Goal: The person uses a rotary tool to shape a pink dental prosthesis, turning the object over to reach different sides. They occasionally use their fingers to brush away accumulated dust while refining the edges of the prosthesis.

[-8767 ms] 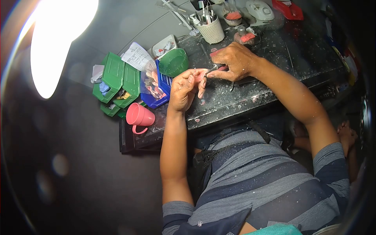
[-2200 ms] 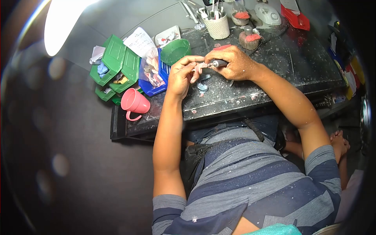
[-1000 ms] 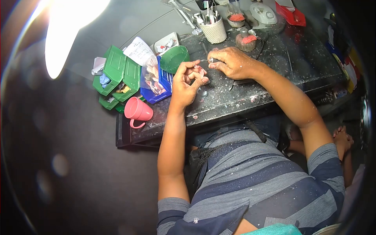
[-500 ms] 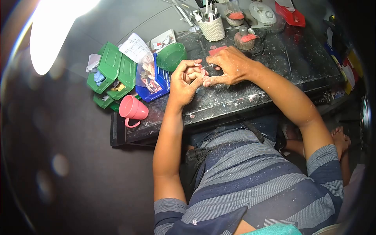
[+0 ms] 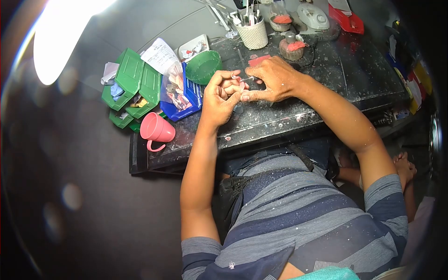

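Over the black, speckled bench my left hand has its fingers curled round a small pink and whitish piece, whose shape is too small to make out. Facing it, my right hand pinches a thin metal tool with its tip at that piece. The thumbs nearly touch. Just behind my right hand lies a flat red slab, partly hidden by the fingers. A green bowl stands to the left of my left hand's fingers.
Left on the bench are a pink mug, a blue bin and green bins. Behind stand a white tray, a tool cup, a burner-like pot and a red bowl. Another person's hands show at right.
Both hands hold nearly the same pose over the bench. The view has shifted slightly, so the mug and bins appear a little further left.
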A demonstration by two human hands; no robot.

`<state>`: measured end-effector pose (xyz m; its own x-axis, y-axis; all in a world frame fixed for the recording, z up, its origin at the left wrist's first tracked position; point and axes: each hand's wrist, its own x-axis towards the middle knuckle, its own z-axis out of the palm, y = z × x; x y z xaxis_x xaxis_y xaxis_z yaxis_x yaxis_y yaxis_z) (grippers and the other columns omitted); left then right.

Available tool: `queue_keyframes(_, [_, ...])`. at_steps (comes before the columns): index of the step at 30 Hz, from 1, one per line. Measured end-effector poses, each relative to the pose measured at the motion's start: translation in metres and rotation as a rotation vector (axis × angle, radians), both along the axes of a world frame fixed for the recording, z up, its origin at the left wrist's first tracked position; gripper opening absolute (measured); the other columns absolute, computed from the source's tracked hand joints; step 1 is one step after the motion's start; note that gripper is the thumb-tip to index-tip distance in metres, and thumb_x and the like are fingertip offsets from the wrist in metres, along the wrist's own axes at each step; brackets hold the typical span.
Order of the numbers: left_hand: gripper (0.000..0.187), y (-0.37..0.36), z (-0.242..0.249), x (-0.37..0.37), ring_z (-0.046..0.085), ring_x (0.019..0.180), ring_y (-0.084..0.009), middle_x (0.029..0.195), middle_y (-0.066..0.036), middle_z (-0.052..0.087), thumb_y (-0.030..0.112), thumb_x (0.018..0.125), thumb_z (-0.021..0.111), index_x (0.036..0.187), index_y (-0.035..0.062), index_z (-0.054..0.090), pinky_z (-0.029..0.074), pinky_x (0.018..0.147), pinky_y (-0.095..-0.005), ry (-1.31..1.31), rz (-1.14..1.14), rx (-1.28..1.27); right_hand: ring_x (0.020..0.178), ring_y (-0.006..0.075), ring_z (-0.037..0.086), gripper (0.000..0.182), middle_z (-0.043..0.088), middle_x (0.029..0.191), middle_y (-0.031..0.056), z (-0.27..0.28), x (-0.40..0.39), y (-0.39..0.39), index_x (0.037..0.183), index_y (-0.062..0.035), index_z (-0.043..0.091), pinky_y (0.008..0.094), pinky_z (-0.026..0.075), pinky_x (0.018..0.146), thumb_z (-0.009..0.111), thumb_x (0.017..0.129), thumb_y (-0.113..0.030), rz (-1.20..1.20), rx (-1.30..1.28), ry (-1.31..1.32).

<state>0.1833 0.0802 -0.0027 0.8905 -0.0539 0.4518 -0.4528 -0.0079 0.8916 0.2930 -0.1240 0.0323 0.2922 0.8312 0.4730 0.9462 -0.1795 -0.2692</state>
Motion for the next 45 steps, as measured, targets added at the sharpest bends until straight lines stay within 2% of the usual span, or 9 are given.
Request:
queue_keyframes(7, [0.041,-0.0004,-0.0005,-0.0009,0.072,0.107,-0.0236,0.114,-0.013,0.064,-0.006,0.093,0.073,0.128,-0.005,0.053,0.059,0.095,-0.0348,-0.023,0.013,0.006,0.06,0.0376,0.066,0.069,0.063,0.063,0.0149,-0.0027,-0.0003,0.0021,0.079,-0.0012,0.066,0.0483,0.05,0.06,0.071,0.083,-0.07,0.013,0.021,0.01])
queue_keyframes(16, [0.05,0.0025,-0.0042,0.0011,0.071,0.107,-0.0216,0.116,-0.011,0.062,-0.011,0.088,0.075,0.132,-0.0057,0.052,0.059,0.099,-0.036,-0.062,0.049,0.004,0.059,0.0382,0.065,0.068,0.064,0.064,0.0156,-0.0014,-0.0035,0.0012,0.082,-0.001,0.068,0.0478,0.05,0.059,0.071,0.084,-0.069,0.01,0.011,0.004])
queue_keyframes(23, [0.051,0.0004,-0.004,-0.0003,0.071,0.107,-0.0222,0.116,-0.01,0.062,-0.011,0.088,0.075,0.133,-0.0048,0.052,0.06,0.097,-0.0363,-0.056,0.05,0.013,0.06,0.0383,0.065,0.067,0.063,0.064,0.015,-0.0024,-0.0029,0.002,0.081,-0.0013,0.067,0.0481,0.049,0.06,0.071,0.084,-0.068,0.018,0.041,0.022])
queue_keyframes(33, [0.045,-0.0008,-0.0005,-0.0021,0.072,0.107,-0.0263,0.117,-0.014,0.063,-0.014,0.09,0.068,0.131,-0.0052,0.05,0.061,0.094,-0.0376,-0.058,0.047,0.007,0.061,0.0392,0.065,0.06,0.063,0.064,0.0157,-0.0033,-0.0066,0.0016,0.082,-0.0027,0.066,0.0487,0.049,0.06,0.072,0.085,-0.063,0.028,0.02,0.062])
queue_keyframes(42, [0.046,0.0002,-0.002,-0.0008,0.073,0.106,-0.0271,0.117,-0.015,0.065,-0.013,0.091,0.069,0.133,-0.0055,0.05,0.061,0.094,-0.036,-0.032,0.045,0.034,0.061,0.0399,0.065,0.063,0.064,0.064,0.0172,-0.0037,-0.0032,0.0018,0.083,-0.0007,0.067,0.0491,0.049,0.06,0.073,0.085,-0.063,0.032,0.038,-0.005])
queue_keyframes(44, [0.046,-0.0002,-0.0037,-0.0003,0.073,0.106,-0.0272,0.116,-0.015,0.064,-0.013,0.091,0.069,0.133,-0.0057,0.051,0.061,0.094,-0.0359,-0.035,0.052,0.045,0.071,0.042,0.068,0.071,0.065,0.066,0.0226,0.0018,-0.0065,0.0014,0.087,0.0042,0.072,0.0509,0.053,0.07,0.068,0.086,-0.067,-0.031,-0.042,0.032])
queue_keyframes(45, [0.046,0.0,-0.0027,-0.001,0.073,0.106,-0.0269,0.116,-0.015,0.064,-0.013,0.091,0.069,0.133,-0.0058,0.05,0.06,0.094,-0.036,-0.022,0.056,0.043,0.071,0.042,0.068,0.071,0.065,0.066,0.0226,0.0027,-0.0078,-0.0006,0.087,0.0042,0.072,0.0509,0.053,0.07,0.068,0.086,-0.067,-0.034,-0.042,0.033])
